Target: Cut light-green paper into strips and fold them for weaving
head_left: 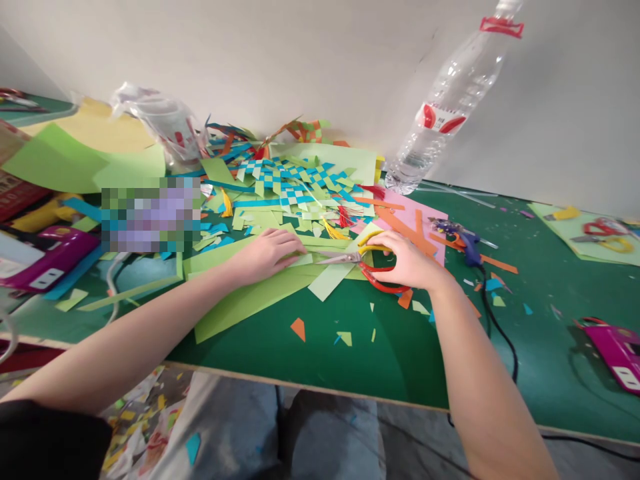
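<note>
My right hand [406, 259] grips a pair of scissors [351, 257] with red and yellow handles, its fingers in the loops. The blades point left, slightly apart, over a pale green paper strip [327, 283] on the table. My left hand [270, 255] is closed with its fingertips on a small pale green paper piece [303, 260], just left of the blade tips; its thumb is hidden. Beneath both hands lie larger green paper sheets [235, 308]. Small orange and green scraps [299, 329] are scattered on the green tabletop nearby.
A plastic bottle [435, 127] stands against the wall behind a pink sheet [425, 223]. Woven blue-green paper pieces [280, 177] and tassels heap at the back. A blue glue gun [469, 245] with a black cord lies right; purple devices [613, 350] sit at both sides. A wrapped cup [173, 130] stands back left.
</note>
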`<state>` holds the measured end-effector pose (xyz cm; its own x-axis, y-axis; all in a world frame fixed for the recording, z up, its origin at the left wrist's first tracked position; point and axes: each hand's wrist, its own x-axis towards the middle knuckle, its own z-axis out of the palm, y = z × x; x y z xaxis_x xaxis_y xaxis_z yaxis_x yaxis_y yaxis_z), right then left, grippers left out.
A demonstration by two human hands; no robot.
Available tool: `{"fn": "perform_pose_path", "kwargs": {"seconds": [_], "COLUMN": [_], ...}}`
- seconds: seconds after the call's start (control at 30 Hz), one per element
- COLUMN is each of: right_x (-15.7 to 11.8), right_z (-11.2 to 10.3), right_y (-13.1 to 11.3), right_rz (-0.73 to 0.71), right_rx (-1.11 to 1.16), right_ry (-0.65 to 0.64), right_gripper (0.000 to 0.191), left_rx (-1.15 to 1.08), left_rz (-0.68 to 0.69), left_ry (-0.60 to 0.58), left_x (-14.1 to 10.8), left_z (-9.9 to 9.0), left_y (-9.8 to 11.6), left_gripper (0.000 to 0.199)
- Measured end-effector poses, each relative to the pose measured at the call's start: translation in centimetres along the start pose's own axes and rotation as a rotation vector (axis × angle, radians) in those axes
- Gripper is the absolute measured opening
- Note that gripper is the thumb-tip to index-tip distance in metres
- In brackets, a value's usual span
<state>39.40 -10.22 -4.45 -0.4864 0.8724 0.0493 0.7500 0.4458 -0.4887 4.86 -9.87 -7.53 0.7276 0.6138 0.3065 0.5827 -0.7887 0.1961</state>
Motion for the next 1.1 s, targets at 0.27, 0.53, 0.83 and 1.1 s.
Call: {"fn": "perform_pose_path", "kwargs": {"seconds": [0.27,0.53,0.83,1.1], "right_x": [0.1,0.0,0.2,0.1], "right_z": [-0.1,-0.2,0.5,0.1], "right_y": [-1.1,-1.5,-1.2,-0.7], "right_rz": [0.024,0.031,-0.03,0.02], "right_rx": [0.022,0.039,0.058,0.012], "right_ry": [-0.049,-0.086,-0.087,-0.146], "right_gripper": [0.045,0.046,0.045,0.046], "left_rx": [-0.002,-0.007,-0.01,0.012], "left_rz": [-0.014,-0.008,-0.006,-0.038], "left_ry": [-0.027,-0.039,-0.048,-0.044], "left_x": [0.1,0.1,0.0,-0.1], "left_z": [0.2,0.4,0.8,1.1], "left_y": [0.2,0.3,-0.1,0.1], "left_gripper": [0.035,0.036,0.031,0.031]}}
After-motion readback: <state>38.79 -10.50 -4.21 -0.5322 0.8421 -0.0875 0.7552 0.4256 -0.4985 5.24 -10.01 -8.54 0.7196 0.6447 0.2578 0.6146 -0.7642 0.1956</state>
